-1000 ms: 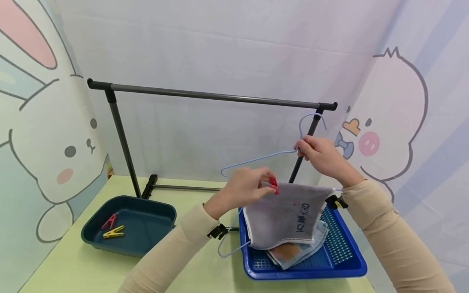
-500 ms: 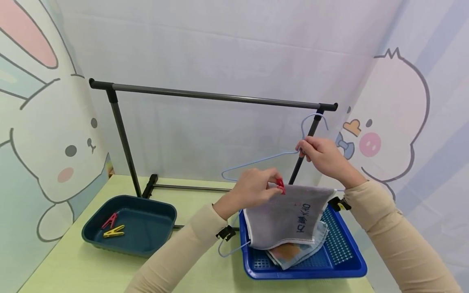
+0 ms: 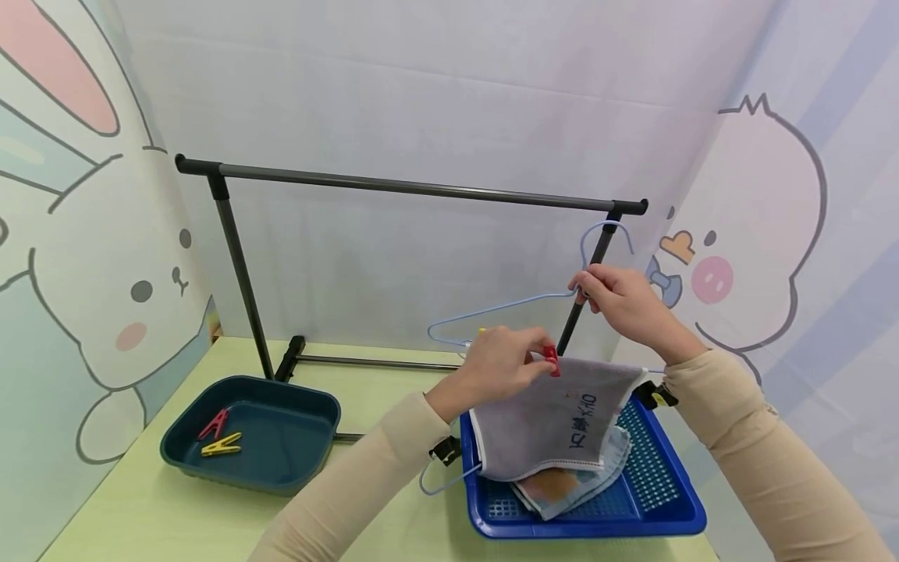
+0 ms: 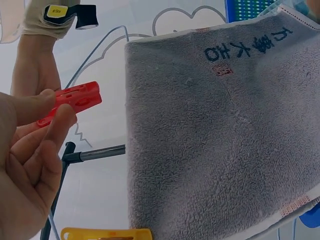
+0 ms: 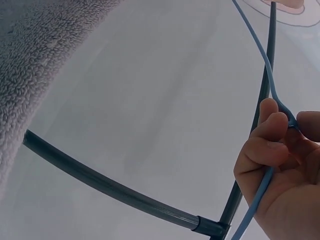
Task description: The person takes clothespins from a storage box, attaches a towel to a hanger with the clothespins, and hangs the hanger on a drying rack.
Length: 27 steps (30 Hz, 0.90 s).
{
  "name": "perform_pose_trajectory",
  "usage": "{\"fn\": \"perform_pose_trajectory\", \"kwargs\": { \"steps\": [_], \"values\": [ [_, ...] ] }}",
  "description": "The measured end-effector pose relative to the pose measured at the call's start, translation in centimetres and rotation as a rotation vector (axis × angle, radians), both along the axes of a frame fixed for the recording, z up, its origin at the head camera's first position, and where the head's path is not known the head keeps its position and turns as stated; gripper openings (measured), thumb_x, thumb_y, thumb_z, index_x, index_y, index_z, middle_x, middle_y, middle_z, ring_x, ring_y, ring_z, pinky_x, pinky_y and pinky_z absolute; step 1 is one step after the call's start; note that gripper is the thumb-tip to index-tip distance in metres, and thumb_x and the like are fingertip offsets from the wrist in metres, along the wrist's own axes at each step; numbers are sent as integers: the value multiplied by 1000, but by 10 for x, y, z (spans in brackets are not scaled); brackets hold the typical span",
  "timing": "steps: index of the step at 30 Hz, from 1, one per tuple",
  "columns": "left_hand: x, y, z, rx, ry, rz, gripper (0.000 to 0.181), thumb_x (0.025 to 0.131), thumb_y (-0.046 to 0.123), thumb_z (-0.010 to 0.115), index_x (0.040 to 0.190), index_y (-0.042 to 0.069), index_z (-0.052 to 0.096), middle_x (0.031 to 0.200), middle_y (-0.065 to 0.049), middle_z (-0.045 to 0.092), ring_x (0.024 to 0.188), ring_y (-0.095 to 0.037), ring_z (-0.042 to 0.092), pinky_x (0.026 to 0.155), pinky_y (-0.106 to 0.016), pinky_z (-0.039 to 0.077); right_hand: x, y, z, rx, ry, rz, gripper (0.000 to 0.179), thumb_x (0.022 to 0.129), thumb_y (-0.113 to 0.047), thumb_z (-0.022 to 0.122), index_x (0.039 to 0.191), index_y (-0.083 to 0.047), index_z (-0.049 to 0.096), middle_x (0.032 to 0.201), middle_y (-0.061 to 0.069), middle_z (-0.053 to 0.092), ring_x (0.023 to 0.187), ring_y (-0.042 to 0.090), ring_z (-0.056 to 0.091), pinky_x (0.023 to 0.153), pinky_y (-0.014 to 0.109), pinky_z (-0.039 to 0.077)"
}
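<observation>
A light-blue wire hanger (image 3: 506, 303) is held up by its neck in my right hand (image 3: 628, 306); in the right wrist view the fingers (image 5: 272, 142) close around the wire. Over its lower bar hangs a grey towel (image 3: 534, 425) with dark lettering and a white edge. My left hand (image 3: 499, 363) pinches a red clothespin (image 3: 552, 361) between thumb and fingers, overlapping the towel's top edge in the head view. The left wrist view shows that clothespin (image 4: 77, 97) off to one side of the towel, and a yellow clothespin (image 4: 107, 234) at the towel's corner.
Beneath the towel, a blue plastic basket (image 3: 590, 529) holds folded cloths (image 3: 562, 488). A dark green tray (image 3: 281, 468) on the left contains a red clothespin (image 3: 214, 424) and a yellow clothespin (image 3: 222, 445). Behind stands a black rack with a horizontal bar (image 3: 414, 187).
My left hand has moved right along the towel's top edge with the red clothespin. A bit of yellow now shows behind that hand. My right hand holds the hanger nearly still.
</observation>
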<state>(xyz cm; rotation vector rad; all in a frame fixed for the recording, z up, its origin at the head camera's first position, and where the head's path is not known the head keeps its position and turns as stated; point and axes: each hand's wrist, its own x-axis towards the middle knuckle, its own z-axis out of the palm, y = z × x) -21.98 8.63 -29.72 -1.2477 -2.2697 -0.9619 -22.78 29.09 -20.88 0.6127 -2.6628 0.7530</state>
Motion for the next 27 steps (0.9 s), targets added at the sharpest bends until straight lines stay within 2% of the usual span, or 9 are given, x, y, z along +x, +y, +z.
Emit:
{"fn": "perform_pose_trajectory", "kwargs": {
  "steps": [3, 8, 13, 18, 27],
  "values": [
    [0, 5, 0, -6, -1, 5, 13, 89, 25, 68, 98, 17, 65, 83, 8, 69, 73, 3, 64, 46, -13, 36, 2, 0, 2, -5, -20, -9, 35, 103, -26, 40, 100, -3, 66, 79, 7, 59, 69, 24, 50, 55, 28, 39],
    [0, 14, -2, 15, -17, 0, 12, 90, 24, 67, 98, 17, 63, 82, 9, 69, 71, 4, 62, 46, -13, 36, 3, 0, 3, -14, -35, -13, 36, 103, -26, 40, 99, -3, 67, 80, 8, 61, 70, 23, 51, 60, 27, 43],
    [-1, 22, -4, 27, -43, -8, 11, 90, 23, 66, 99, 17, 63, 82, 10, 67, 69, 7, 58, 52, -9, 39, 3, 0, 3, -11, -36, -4, 36, 103, -26, 40, 99, -3, 67, 80, 7, 61, 69, 22, 52, 62, 28, 44],
    [-2, 25, -4, 19, -26, 3, 12, 90, 24, 66, 100, 18, 64, 89, 8, 69, 64, 8, 54, 50, -11, 37, 5, -3, 4, 2, -35, 10, 36, 103, -25, 39, 98, -4, 67, 78, 7, 60, 68, 24, 51, 59, 29, 42],
    [-2, 32, 2, -12, -11, 16, 16, 90, 26, 66, 103, 18, 64, 92, 9, 70, 67, 8, 56, 52, -11, 35, 11, -4, 9, 5, -18, 32, 35, 103, -23, 39, 98, -3, 68, 77, 7, 59, 67, 24, 51, 59, 27, 42]
  ]
}}
